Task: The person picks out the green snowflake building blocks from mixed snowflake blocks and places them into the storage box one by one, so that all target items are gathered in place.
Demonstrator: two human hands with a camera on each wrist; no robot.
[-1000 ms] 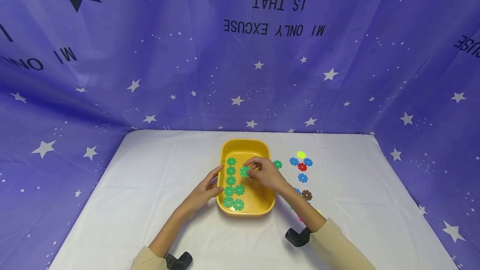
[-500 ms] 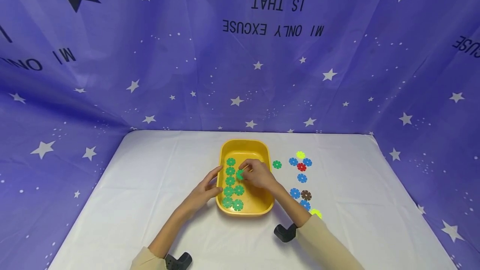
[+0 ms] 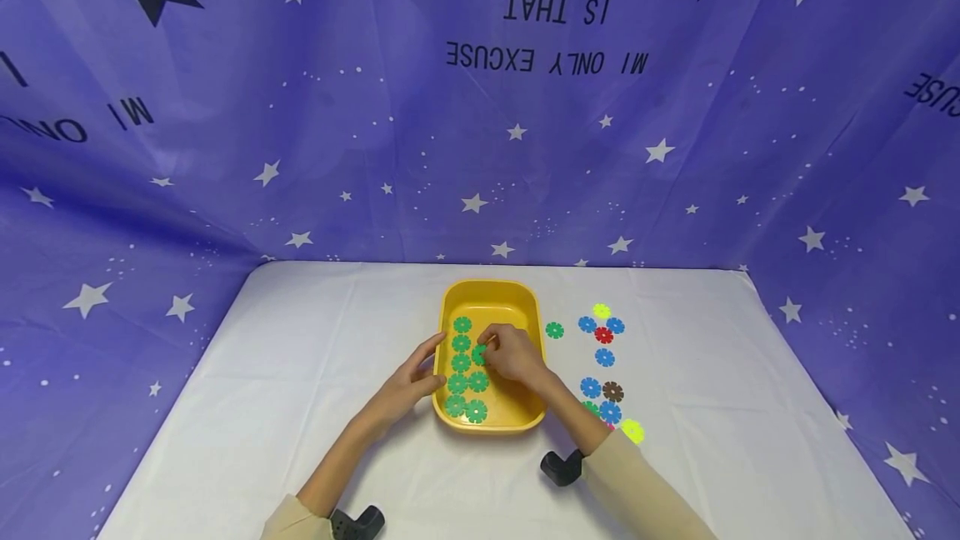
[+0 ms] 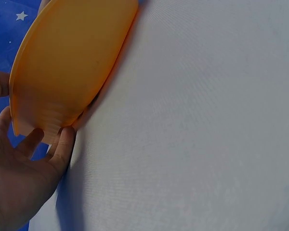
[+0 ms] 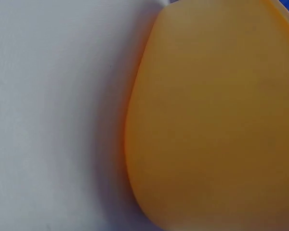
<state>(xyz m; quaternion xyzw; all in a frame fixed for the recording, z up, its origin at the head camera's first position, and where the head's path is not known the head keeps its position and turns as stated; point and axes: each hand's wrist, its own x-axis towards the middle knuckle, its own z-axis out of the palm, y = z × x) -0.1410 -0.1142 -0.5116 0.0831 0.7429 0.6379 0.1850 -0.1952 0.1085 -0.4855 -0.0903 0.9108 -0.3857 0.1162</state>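
A yellow plastic tray (image 3: 517,407) stands on the table, with several green notched plastic discs (image 3: 461,362) in a column along its left side and more in a short second column. Over the tray, my right hand (image 3: 513,355) pinches a green snowflake disc (image 3: 478,354) between thumb and fingers, low above the floor of the tray. My left hand (image 3: 405,384) holds the tray's left side: two fingertips reach the rim, and in the left wrist view other fingers (image 4: 63,144) lie against the outer wall. The right wrist view shows only the tray's outer wall (image 5: 212,115), not the hand.
Right of the tray lies a lone green disc (image 3: 554,330). Farther right are loose discs, among them a red one (image 3: 603,335), a brown one (image 3: 612,392), several blue ones (image 3: 604,357) and yellow ones (image 3: 632,431). A purple star-patterned cloth (image 3: 480,148) hangs behind the white table (image 3: 337,315).
My right hand has brought the green disc leftward and down, to just above the second column of discs. The left hand stays at the tray's side.
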